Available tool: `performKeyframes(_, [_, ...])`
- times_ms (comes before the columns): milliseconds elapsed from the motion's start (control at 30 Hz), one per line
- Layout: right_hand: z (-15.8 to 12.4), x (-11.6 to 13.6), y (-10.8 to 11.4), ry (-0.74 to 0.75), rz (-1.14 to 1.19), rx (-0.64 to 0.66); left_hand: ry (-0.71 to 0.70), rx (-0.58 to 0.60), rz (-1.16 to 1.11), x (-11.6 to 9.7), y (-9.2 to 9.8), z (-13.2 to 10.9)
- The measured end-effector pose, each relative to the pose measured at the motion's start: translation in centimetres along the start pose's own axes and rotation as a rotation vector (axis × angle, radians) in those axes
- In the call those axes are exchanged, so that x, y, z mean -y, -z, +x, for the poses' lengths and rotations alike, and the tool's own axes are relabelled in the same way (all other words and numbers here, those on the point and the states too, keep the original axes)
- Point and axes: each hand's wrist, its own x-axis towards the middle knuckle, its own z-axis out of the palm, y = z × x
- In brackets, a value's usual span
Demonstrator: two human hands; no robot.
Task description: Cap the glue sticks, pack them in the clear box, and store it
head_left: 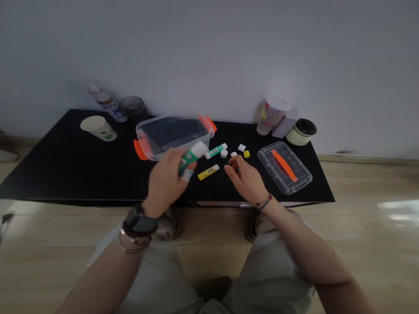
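My left hand is wrapped around a green-and-white glue stick, tilted up to the right in front of the clear box's near right corner. Motion blurs it a little. On the black table lie a second green glue stick and a yellow one. My right hand is low over the table, right of the yellow stick, its fingers curled and thumb near the index finger. What they hold, if anything, is hidden. Just beyond those fingertips lie white caps and a yellow cap.
An uncovered clear box with orange latches stands centre-left. Its clear lid with an orange handle lies at the right. A paper cup, spray bottle, dark cup, patterned tumbler and cream pot stand around.
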Motion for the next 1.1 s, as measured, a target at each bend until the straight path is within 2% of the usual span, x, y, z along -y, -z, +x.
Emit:
performKeyframes(67, [-0.2, 0.0, 0.2, 0.013, -0.017, 0.004, 0.092, -0.132, 0.038, 1.3, 1.7, 1.7])
performKeyframes(100, [-0.3, 0.0, 0.2, 0.018, -0.029, 0.011, 0.126, -0.135, 0.085, 1.9, 2.5, 2.6])
performKeyframes(167, [-0.4, 0.0, 0.2, 0.030, -0.059, 0.025, 0.151, -0.066, 0.196, 3.0, 3.6, 4.8])
performKeyframes(267, [-0.5, 0.0, 0.3, 0.061, -0.098, 0.033, 0.113, 0.136, 0.379, 4.5, 4.0, 7.9])
performKeyframes(367, [-0.5, 0.1, 0.5, 0.077, -0.133, 0.033, 0.064, 0.392, 0.530, 6.0, 3.0, 10.3])
performKeyframes(500, [-0.6, 0.2, 0.8, 0.087, -0.183, 0.051, 0.086, 0.715, 0.606, 7.5, 0.6, 11.8])
performKeyframes(567, [-0.6, 0.3, 0.9, 0.089, -0.201, 0.066, 0.119, 0.824, 0.601, 8.0, -0.6, 12.0])
performKeyframes(667, [-0.6, 0.2, 0.9, 0.095, -0.218, 0.084, 0.102, 0.925, 0.547, 8.9, -2.0, 12.1])
performKeyframes(767, [-0.7, 0.1, 0.9, 0.103, -0.230, 0.090, 0.080, 0.974, 0.462, 9.9, -3.2, 12.1])
performKeyframes(967, [-0.7, 0.0, 0.9, 0.114, -0.242, 0.118, 0.237, 0.842, 0.187, 11.6, -4.7, 11.8])
performKeyframes(1100, [-0.7, 0.0, 0.7, 0.124, -0.264, 0.129, 0.234, 0.880, 0.106, 11.6, -4.8, 11.8])
